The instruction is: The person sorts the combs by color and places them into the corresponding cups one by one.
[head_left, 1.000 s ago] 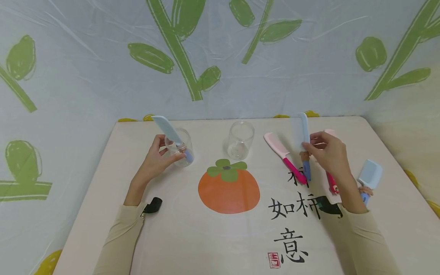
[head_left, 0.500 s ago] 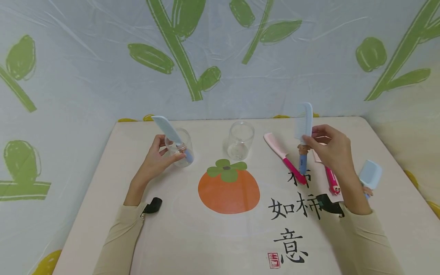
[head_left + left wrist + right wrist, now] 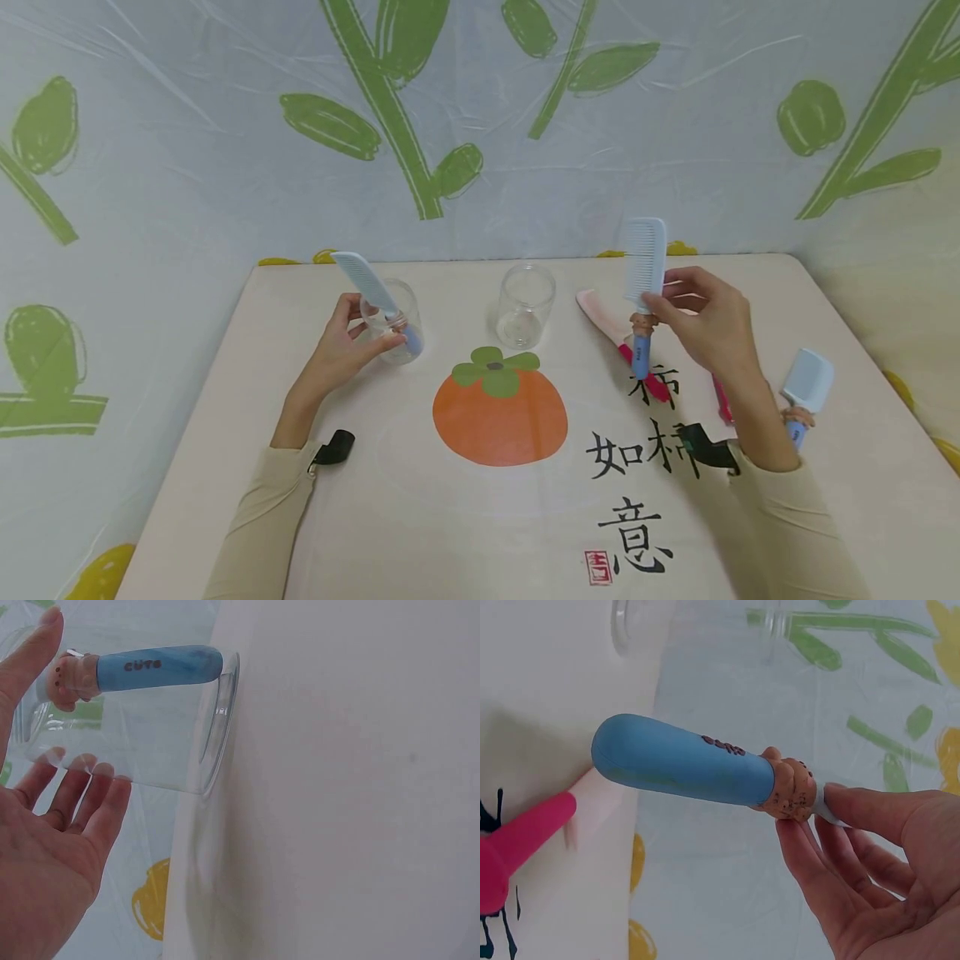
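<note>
My left hand (image 3: 337,346) grips a clear glass cup (image 3: 408,302) on the left of the table, thumb on one side and fingers on the other. A light blue comb (image 3: 363,278) leans inside that cup, its blue handle (image 3: 161,667) down near the base and its teeth out past the rim. On the right, my right hand (image 3: 705,321) pinches another light blue comb (image 3: 649,258) where the head meets a brown bear figure (image 3: 787,787). This comb is upright above the table, blue handle pointing down. Its handle overlaps a pink comb (image 3: 598,313) in the head view.
A second clear glass cup (image 3: 527,304) stands at the back middle of the table (image 3: 375,525). A dark pink handle (image 3: 722,402) shows partly behind my right wrist. Farther right lies a light blue paddle brush (image 3: 808,379). A patterned curtain (image 3: 240,183) hangs behind the table.
My right hand has raised the light blue comb off the table area and carried it a little left, over the pink comb. My left hand, cup and leaning comb have stayed put.
</note>
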Action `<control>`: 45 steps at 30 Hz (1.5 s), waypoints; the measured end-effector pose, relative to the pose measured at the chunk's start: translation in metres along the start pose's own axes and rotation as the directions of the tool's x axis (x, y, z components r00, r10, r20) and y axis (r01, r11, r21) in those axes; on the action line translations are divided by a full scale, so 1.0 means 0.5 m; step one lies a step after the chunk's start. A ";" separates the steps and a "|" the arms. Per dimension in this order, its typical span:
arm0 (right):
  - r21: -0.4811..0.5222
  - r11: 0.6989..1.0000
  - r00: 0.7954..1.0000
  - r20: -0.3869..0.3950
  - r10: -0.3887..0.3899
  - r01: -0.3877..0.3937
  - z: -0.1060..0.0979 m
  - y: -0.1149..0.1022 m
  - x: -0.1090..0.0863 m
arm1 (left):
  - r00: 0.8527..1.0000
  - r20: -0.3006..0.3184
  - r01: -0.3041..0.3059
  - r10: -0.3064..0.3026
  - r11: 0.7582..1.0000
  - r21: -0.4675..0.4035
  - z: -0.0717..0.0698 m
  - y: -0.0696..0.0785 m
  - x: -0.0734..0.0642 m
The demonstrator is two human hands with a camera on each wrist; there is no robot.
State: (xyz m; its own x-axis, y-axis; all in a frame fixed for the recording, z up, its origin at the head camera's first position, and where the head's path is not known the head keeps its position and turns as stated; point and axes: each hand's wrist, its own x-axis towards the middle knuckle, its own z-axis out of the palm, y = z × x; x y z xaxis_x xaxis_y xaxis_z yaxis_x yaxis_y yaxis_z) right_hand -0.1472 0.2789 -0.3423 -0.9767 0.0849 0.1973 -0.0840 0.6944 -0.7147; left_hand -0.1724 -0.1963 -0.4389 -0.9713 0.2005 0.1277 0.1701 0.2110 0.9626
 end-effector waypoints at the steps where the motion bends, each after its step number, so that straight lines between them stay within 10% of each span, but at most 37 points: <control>1: 0.002 1.000 1.000 0.002 0.001 -0.001 0.001 -0.003 -0.001 | 1.000 0.001 0.001 -0.001 1.000 0.000 0.000 0.000 0.000; 29: 0.136 0.981 0.988 0.050 -0.146 0.138 0.086 -0.086 -0.026 | 1.000 0.002 0.027 -0.027 1.000 0.006 0.001 -0.002 0.002; 45: 0.342 0.908 0.953 0.090 -0.290 0.244 0.140 -0.131 -0.021 | 0.999 0.016 0.044 -0.044 0.999 -0.007 0.009 0.062 -0.012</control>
State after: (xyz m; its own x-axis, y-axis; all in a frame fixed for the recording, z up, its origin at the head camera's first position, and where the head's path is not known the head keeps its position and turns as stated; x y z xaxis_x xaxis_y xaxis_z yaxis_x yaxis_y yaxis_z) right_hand -0.1451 0.1827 -0.3445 -0.9240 -0.1847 0.3347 -0.3819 0.4064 -0.8300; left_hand -0.1605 -0.1867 -0.4110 -0.9752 0.2059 0.0818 0.1262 0.2127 0.9689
